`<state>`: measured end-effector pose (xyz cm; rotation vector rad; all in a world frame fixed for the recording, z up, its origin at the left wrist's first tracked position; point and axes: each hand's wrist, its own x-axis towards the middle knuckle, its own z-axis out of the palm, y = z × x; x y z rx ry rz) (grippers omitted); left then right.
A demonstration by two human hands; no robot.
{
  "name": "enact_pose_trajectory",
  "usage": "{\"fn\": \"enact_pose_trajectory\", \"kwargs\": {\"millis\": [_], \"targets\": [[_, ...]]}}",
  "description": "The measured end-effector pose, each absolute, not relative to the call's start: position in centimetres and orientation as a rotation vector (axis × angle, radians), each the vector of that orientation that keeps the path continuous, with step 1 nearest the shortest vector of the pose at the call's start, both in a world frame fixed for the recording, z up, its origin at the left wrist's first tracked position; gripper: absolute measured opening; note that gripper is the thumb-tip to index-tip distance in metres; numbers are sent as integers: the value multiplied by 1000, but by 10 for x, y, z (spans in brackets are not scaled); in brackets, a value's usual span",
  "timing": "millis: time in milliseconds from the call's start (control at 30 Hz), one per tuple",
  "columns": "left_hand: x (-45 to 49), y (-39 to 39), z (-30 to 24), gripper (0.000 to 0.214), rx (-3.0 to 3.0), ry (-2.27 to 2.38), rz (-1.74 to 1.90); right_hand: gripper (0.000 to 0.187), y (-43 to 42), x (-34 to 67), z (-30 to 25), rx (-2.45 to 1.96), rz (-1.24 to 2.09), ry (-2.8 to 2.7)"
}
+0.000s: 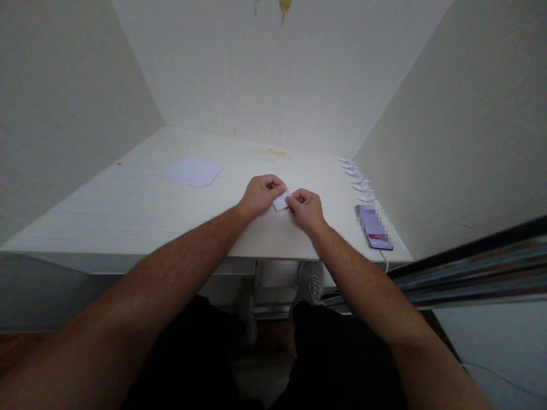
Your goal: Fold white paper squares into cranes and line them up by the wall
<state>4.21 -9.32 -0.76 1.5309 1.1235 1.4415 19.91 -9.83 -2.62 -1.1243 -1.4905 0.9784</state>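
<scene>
Both of my hands meet over the middle of a white table (pixel 128 210). My left hand (pixel 260 195) is curled into a pinch on the left edge of a small folded piece of white paper (pixel 281 201). My right hand (pixel 305 209) pinches the same paper from the right, fingers closed. The paper sits just above the tabletop between the two hands. A loose stack of white paper sheets (pixel 194 171) lies to the left, out of reach of either hand.
A row of several small folded paper shapes (pixel 358 181) runs along the right wall. A phone (pixel 374 227) with a cable lies at the table's right front corner. Walls close in on the left, back and right. My legs are under the table.
</scene>
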Motion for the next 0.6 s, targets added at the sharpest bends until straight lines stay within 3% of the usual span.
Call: {"fn": "enact_pose_trajectory", "kwargs": {"millis": [600], "targets": [[41,-91,-11,21,1426,1257,1328,19,-93,201,-28,-1104,990,-1265]]}}
